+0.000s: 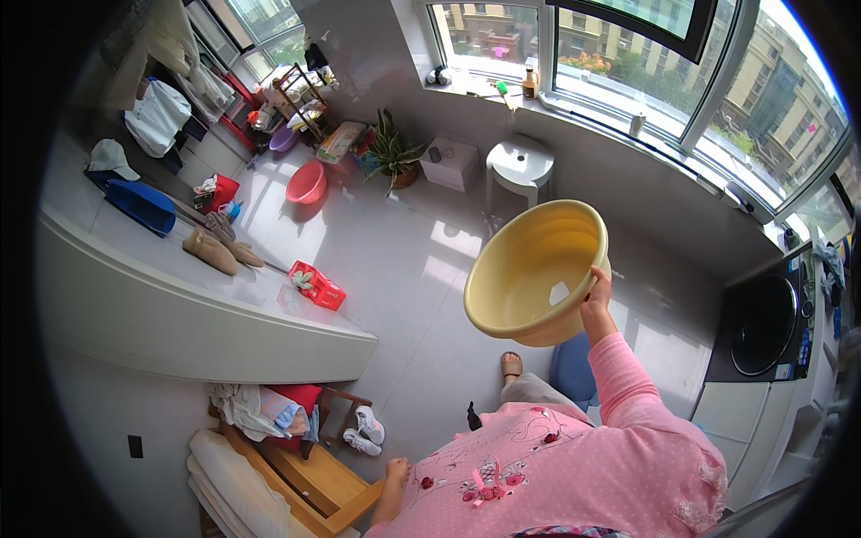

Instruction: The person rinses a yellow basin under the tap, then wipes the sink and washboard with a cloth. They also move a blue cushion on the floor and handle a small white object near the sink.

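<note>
A large yellow plastic basin (518,282) is tilted in the air on the right of centre, its open side facing up and left. My right hand (597,296) grips its right rim, with the fingers partly hidden by the rim. A small white patch lies on the basin's inner bottom. My left hand (398,469) hangs low beside the pink top, with its fingers curled and nothing visible in them. Below the basin stands a blue stool (574,370), partly covered by the basin and my arm.
A white stool (520,161), a white box (451,163) and a potted plant (397,158) stand along the window wall. A red basin (307,182) is on the floor. A black front-loading washer (760,326) is at right, a wooden bed frame (309,477) at lower left.
</note>
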The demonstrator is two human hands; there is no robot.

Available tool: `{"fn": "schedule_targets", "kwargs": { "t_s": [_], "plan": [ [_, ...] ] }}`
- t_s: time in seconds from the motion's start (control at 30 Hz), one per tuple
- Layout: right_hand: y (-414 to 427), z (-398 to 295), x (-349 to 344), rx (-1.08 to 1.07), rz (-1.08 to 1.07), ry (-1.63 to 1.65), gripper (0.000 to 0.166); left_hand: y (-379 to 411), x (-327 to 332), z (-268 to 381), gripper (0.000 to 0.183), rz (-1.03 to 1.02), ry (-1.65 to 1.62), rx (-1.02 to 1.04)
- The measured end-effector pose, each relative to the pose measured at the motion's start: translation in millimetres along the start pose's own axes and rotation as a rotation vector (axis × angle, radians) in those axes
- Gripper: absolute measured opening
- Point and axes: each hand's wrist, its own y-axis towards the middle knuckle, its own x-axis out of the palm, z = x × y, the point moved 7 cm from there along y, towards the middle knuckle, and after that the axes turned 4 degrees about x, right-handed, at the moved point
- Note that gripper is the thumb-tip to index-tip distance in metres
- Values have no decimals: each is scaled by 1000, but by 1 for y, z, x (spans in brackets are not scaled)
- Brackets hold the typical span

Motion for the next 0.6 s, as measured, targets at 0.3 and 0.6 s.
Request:
{"fn": "schedule_targets", "kwargs": {
  "t_s": [0.3, 0.6],
  "plan": [
    [70, 8, 171, -63, -51, 193, 34, 17, -6, 238, 26, 12, -226, 298],
    [108, 14, 283, -141, 36, 401, 29, 106, -77, 500, 25, -66, 42, 385]
  ]
}}
